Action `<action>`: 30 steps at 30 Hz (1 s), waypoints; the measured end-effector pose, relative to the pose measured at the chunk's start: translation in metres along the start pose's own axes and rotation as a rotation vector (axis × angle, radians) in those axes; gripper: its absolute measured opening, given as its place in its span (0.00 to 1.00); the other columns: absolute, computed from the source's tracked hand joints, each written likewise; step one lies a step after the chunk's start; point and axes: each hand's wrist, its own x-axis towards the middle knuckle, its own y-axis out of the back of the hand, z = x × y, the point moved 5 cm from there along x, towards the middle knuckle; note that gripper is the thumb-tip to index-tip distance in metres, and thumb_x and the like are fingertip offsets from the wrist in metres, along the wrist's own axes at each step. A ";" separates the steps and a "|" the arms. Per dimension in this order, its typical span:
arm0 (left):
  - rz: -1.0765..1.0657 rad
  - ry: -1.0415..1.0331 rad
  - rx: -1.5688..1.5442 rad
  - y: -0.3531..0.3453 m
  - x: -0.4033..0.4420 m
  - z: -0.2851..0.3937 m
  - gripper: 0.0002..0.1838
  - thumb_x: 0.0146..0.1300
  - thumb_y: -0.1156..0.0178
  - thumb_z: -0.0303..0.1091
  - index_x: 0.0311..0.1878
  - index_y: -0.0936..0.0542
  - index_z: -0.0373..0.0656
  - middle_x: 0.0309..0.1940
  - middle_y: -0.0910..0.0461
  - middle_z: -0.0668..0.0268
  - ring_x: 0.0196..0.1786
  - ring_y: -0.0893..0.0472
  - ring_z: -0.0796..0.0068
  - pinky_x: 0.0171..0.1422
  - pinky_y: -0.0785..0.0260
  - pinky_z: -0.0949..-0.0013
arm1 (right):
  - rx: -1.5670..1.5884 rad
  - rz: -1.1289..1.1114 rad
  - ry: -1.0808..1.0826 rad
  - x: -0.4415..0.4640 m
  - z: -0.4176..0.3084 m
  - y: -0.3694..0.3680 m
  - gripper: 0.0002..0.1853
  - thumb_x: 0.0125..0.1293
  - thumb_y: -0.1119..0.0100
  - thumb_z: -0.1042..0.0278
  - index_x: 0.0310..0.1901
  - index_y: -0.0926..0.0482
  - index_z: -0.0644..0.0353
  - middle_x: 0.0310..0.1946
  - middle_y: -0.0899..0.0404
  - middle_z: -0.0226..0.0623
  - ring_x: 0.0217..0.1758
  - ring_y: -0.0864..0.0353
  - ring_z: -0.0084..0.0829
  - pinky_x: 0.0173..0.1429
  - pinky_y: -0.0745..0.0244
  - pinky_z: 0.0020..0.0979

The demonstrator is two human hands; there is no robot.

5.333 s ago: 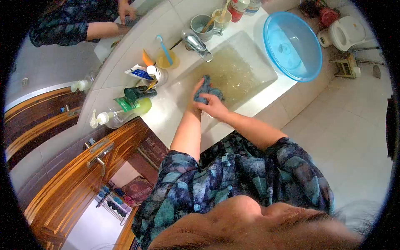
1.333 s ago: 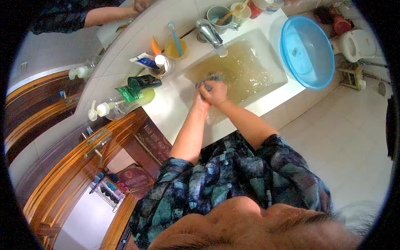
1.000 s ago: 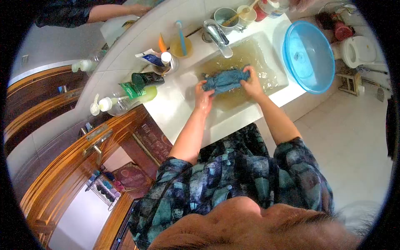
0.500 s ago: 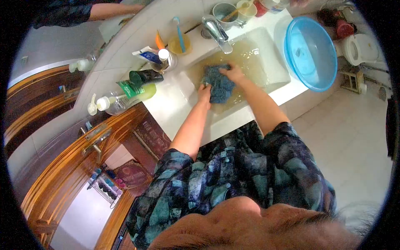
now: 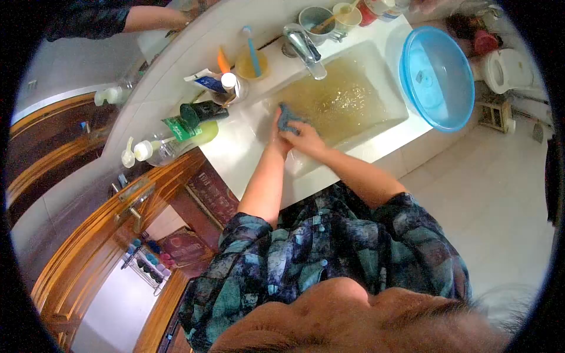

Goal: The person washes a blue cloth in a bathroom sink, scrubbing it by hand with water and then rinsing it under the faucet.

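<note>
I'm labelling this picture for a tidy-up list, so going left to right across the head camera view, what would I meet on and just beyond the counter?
Clear bottle → yellow cup → faucet → cream cup → blue basin → toilet.

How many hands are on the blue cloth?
2, both over the sink: the left hand at the cloth's left side, the right hand at its near edge, partly hiding the left.

Bunched wet blue cloth (image 5: 287, 119), crumpled, over the sink's (image 5: 391, 120) murky water
</note>
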 end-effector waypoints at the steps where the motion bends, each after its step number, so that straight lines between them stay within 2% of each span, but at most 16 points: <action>1: 0.001 0.000 -0.004 0.000 0.002 -0.002 0.27 0.63 0.52 0.64 0.50 0.26 0.51 0.41 0.22 0.63 0.43 0.22 0.61 0.49 0.29 0.49 | -0.089 0.026 0.146 -0.009 -0.011 -0.004 0.22 0.52 0.37 0.50 0.44 0.19 0.57 0.37 0.19 0.47 0.37 0.19 0.45 0.44 0.25 0.38; 3: -0.081 0.033 -0.058 -0.004 0.002 -0.007 0.24 0.64 0.52 0.60 0.47 0.25 0.51 0.40 0.22 0.65 0.42 0.22 0.63 0.49 0.28 0.52 | -0.267 0.078 0.437 -0.028 -0.036 -0.009 0.19 0.51 0.35 0.54 0.39 0.17 0.59 0.37 0.19 0.45 0.37 0.20 0.41 0.44 0.25 0.34; 4: -0.165 0.070 -0.106 -0.007 0.000 -0.011 0.22 0.66 0.52 0.58 0.46 0.25 0.51 0.40 0.22 0.65 0.42 0.22 0.64 0.49 0.28 0.54 | -0.307 0.140 0.459 -0.032 -0.052 -0.002 0.15 0.49 0.36 0.54 0.32 0.16 0.57 0.31 0.19 0.43 0.33 0.20 0.45 0.41 0.25 0.36; 8: -0.325 0.108 -0.277 -0.021 -0.006 -0.021 0.19 0.69 0.55 0.51 0.56 0.28 0.52 0.50 0.24 0.64 0.49 0.23 0.62 0.57 0.31 0.52 | -0.443 0.279 0.478 -0.004 -0.047 0.008 0.15 0.52 0.41 0.48 0.26 0.16 0.52 0.23 0.19 0.42 0.27 0.20 0.46 0.35 0.25 0.43; 11: 0.102 0.012 -0.088 -0.037 -0.015 -0.022 0.22 0.71 0.58 0.51 0.59 0.30 0.49 0.54 0.26 0.65 0.57 0.26 0.64 0.63 0.35 0.54 | -0.484 0.442 -0.030 0.047 -0.016 0.032 0.20 0.55 0.45 0.42 0.30 0.15 0.51 0.27 0.18 0.45 0.33 0.18 0.46 0.38 0.24 0.44; 12: 0.048 -0.129 0.084 -0.050 -0.019 -0.024 0.26 0.70 0.60 0.54 0.60 0.31 0.46 0.59 0.28 0.63 0.62 0.31 0.61 0.66 0.41 0.46 | -0.451 0.474 -0.220 0.065 0.005 0.053 0.22 0.57 0.46 0.40 0.32 0.15 0.51 0.28 0.18 0.46 0.35 0.17 0.46 0.39 0.23 0.44; 15: 0.092 -0.049 0.091 -0.062 -0.025 -0.029 0.29 0.69 0.60 0.58 0.62 0.34 0.47 0.63 0.33 0.60 0.64 0.33 0.58 0.64 0.45 0.34 | -0.483 0.417 -0.299 0.065 0.025 0.103 0.34 0.58 0.55 0.29 0.44 0.17 0.53 0.38 0.19 0.51 0.44 0.18 0.47 0.48 0.25 0.44; 16: 0.127 -0.039 0.044 -0.035 -0.010 -0.027 0.34 0.66 0.64 0.65 0.65 0.36 0.51 0.67 0.39 0.61 0.67 0.37 0.54 0.64 0.56 0.25 | -0.504 0.455 -0.394 0.073 0.064 0.117 0.35 0.60 0.59 0.29 0.45 0.18 0.54 0.41 0.20 0.52 0.48 0.20 0.50 0.52 0.27 0.46; 19: 0.212 0.055 0.072 -0.025 -0.016 -0.006 0.38 0.64 0.69 0.70 0.68 0.40 0.55 0.70 0.43 0.61 0.71 0.44 0.52 0.67 0.69 0.27 | -0.389 0.744 -0.248 0.074 0.108 0.144 0.34 0.65 0.62 0.35 0.52 0.24 0.59 0.47 0.22 0.54 0.52 0.24 0.54 0.56 0.30 0.47; 20: 0.166 0.047 0.168 -0.020 -0.009 -0.009 0.42 0.61 0.72 0.74 0.69 0.43 0.54 0.72 0.47 0.61 0.73 0.49 0.49 0.67 0.78 0.28 | -0.380 0.617 -0.222 0.080 0.118 0.133 0.33 0.65 0.60 0.36 0.52 0.24 0.59 0.47 0.22 0.54 0.52 0.24 0.53 0.56 0.31 0.47; 22: 0.153 0.065 0.191 -0.025 -0.006 -0.016 0.41 0.62 0.71 0.73 0.70 0.45 0.55 0.72 0.47 0.61 0.73 0.50 0.49 0.66 0.80 0.27 | -0.359 0.364 -0.171 0.079 0.122 0.099 0.30 0.66 0.57 0.39 0.53 0.25 0.60 0.49 0.23 0.54 0.54 0.25 0.51 0.58 0.32 0.45; 23: 0.147 0.073 0.202 -0.029 -0.004 -0.020 0.41 0.62 0.71 0.72 0.71 0.46 0.56 0.72 0.48 0.61 0.73 0.50 0.49 0.66 0.80 0.27 | 0.045 0.269 -0.149 0.052 0.078 0.078 0.27 0.65 0.49 0.44 0.52 0.26 0.61 0.50 0.25 0.54 0.55 0.27 0.49 0.58 0.33 0.42; 24: 0.238 0.081 0.201 -0.037 -0.006 -0.020 0.40 0.63 0.69 0.70 0.71 0.44 0.55 0.69 0.41 0.59 0.69 0.41 0.52 0.70 0.66 0.33 | 0.040 0.267 -0.119 0.033 0.044 0.067 0.26 0.61 0.42 0.48 0.51 0.26 0.63 0.46 0.24 0.53 0.52 0.26 0.49 0.56 0.31 0.40; 26: 0.065 0.034 0.104 -0.016 0.020 -0.020 0.38 0.64 0.64 0.68 0.69 0.39 0.54 0.63 0.34 0.59 0.64 0.35 0.55 0.69 0.52 0.42 | -0.090 0.295 0.190 0.017 0.026 0.032 0.24 0.57 0.38 0.49 0.48 0.24 0.60 0.41 0.22 0.49 0.45 0.23 0.47 0.51 0.28 0.39; 28: -0.159 0.024 -0.038 -0.025 0.020 -0.011 0.30 0.66 0.55 0.60 0.62 0.30 0.49 0.51 0.23 0.60 0.53 0.25 0.61 0.61 0.33 0.58 | -0.088 0.146 0.161 -0.011 -0.020 0.019 0.23 0.56 0.38 0.48 0.45 0.22 0.58 0.41 0.21 0.48 0.46 0.22 0.47 0.50 0.28 0.39; 30: -0.072 0.014 0.004 -0.043 -0.005 -0.005 0.27 0.67 0.54 0.56 0.59 0.28 0.48 0.49 0.23 0.61 0.52 0.25 0.61 0.60 0.32 0.57 | -0.181 0.052 0.229 -0.031 -0.053 0.012 0.22 0.56 0.39 0.46 0.42 0.20 0.57 0.39 0.20 0.46 0.44 0.21 0.46 0.48 0.27 0.39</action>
